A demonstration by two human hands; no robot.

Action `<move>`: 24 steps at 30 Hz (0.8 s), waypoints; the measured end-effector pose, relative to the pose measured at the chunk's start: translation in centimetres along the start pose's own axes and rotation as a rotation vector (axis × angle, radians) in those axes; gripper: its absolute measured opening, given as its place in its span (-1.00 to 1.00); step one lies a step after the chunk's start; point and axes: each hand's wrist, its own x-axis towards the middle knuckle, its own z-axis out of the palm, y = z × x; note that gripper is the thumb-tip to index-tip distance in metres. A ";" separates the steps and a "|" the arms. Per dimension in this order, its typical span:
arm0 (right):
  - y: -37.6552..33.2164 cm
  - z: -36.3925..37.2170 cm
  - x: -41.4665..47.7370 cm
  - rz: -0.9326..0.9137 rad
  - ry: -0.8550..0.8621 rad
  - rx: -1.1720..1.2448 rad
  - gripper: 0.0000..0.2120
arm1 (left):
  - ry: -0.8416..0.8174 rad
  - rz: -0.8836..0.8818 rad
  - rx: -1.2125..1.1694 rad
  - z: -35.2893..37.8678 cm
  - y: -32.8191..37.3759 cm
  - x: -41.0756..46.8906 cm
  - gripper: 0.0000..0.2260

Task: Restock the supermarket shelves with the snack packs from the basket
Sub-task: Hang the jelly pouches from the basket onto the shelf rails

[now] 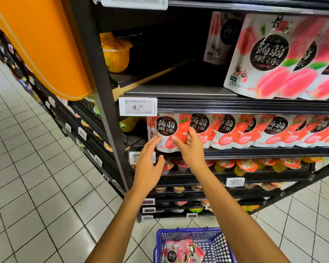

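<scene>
The right hand (pixel 190 149) pinches the right edge of the leftmost strawberry konjac jelly pack (pixel 166 130) on the middle shelf (pixel 254 151) — seating it upright, I judge — while the left hand (pixel 148 164), fingers straight, touches its lower left. Next: let go, then reach down to the blue basket (pixel 188 231), where more packs (pixel 180 251) lie.

Bright even light; upper shelf (pixel 179 91) shadowed inside; frame edges bow.
</scene>
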 end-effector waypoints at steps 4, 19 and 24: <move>0.4 -0.9 -0.8 -0.032 -0.022 -0.313 -0.67 | -0.007 -0.023 0.035 0.1 -0.2 0.0 -0.49; 1.3 -0.2 -0.6 0.087 0.155 -0.736 -0.82 | 0.058 0.060 0.321 -0.5 -0.1 1.0 -0.53; 1.7 -1.2 -1.1 0.082 0.221 -0.692 -0.78 | 0.034 0.047 0.355 0.6 0.2 0.9 -0.54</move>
